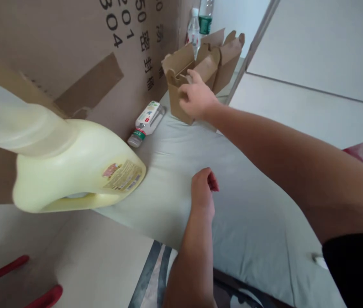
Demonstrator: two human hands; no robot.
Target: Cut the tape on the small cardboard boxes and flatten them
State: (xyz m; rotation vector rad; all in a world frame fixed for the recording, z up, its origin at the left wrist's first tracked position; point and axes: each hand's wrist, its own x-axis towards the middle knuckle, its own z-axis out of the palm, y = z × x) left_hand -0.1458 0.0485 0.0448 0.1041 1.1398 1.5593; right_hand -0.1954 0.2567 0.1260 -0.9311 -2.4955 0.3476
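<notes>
Two bare hands are at work here, and the right hand (197,98) is up at the carton (175,102), thumb and fingers bent over its open top; whether they pinch the board, I can't tell. The carton, right under that grip, is plain brown cardboard, folded, flaps raised and edges curved. Nearer the body, the left hand (203,190) curls its fingers inward above the sheet (248,218), its palm hidden, so I can't say if it's gripping anything. Three clear plastic bottles now: one lying bottle (147,120), boxy and labelled, left of the right hand, and two beyond it, a white-capped bottle (193,29) and a green-labelled bottle (205,25). One jug (81,167), smooth, pale yellow and rounded, looms farther left, before one big box (69,38) of printed cardboard with brown tape (90,87). The sheet below is soft, greyish and wrinkled.
</notes>
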